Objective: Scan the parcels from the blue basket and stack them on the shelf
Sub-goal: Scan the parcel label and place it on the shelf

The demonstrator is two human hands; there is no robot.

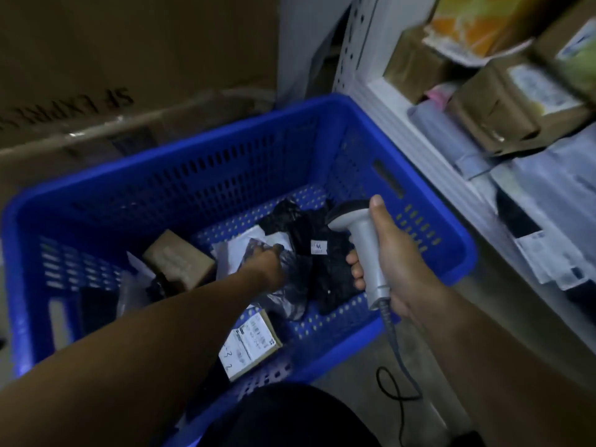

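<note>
Dark cloth over the person's knee lies lowest, against the near rim of the blue basket. Right of it the scanner's cable loops on the floor.

The right hand hangs above the basket's right edge, fingers and thumb wrapped round the grey scanner, whose head points down into the basket. The left hand is deep inside, to the left of the right hand, on a pale plastic-bag parcel. Its fingers are blurred and turned away, so whether they pinch the bag cannot be told.

Under the left forearm lies a small labelled box. A black bag parcel lies between the two hands, and a brown box lies left of the left hand. Bare basket floor shows below the right hand.

Beyond the right hand a white shelf stands close against the basket's right wall, loaded with stacked parcels. A large cardboard carton closes the far side.
</note>
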